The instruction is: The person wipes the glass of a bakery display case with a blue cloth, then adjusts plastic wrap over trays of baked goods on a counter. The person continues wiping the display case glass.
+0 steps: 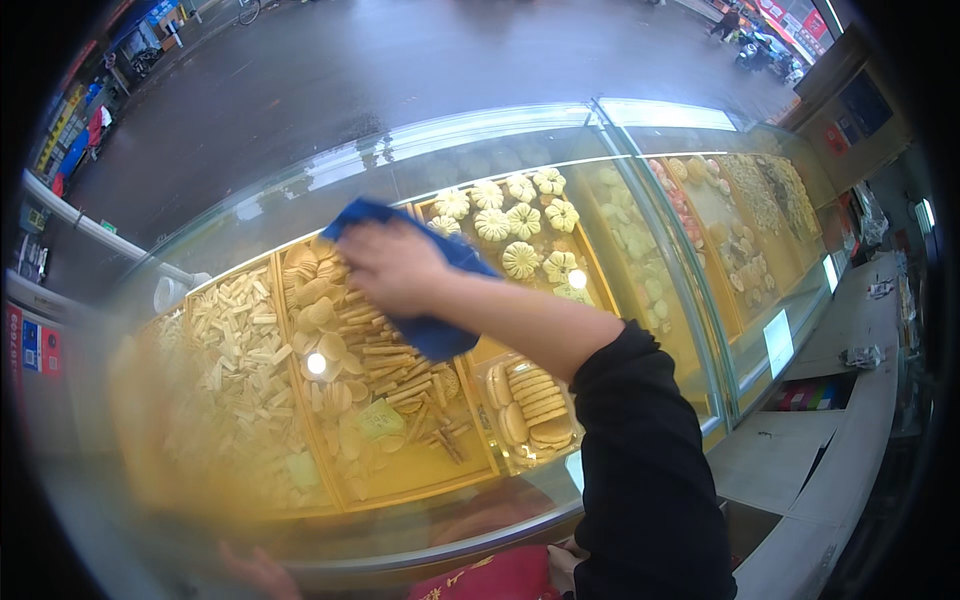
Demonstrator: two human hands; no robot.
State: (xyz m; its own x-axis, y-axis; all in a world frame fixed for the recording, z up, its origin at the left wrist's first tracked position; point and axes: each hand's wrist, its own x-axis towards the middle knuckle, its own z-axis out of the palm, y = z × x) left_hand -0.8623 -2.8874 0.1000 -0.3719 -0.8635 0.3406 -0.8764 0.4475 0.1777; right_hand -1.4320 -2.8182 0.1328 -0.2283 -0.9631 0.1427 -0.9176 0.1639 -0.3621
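My right hand (pixel 394 266), at the end of a black sleeve, presses a blue cloth (pixel 439 330) on the glass top of a display case (pixel 420 551). Under the glass, wooden trays hold pale stick-shaped pieces (pixel 240 337), thin round wafers (pixel 319 315), brown rolled sticks (pixel 390 360) and flower-shaped pastries (pixel 521 259). A clear box of oval biscuits (pixel 536 401) lies below the cloth. Blurred at the bottom left, my left hand (pixel 262 574) is by the case's near edge, fingers seemingly apart, with nothing visible in it. Red fabric (pixel 495 577) with gold writing shows at the bottom.
A second glass case (pixel 765 300) with more trays adjoins on the right, past a glass joint. A pale counter (pixel 847 450) with small plastic packets runs along the far right. Beyond the cases is a wet street (pixel 450 60). A white pipe (pixel 105 229) stands at the left.
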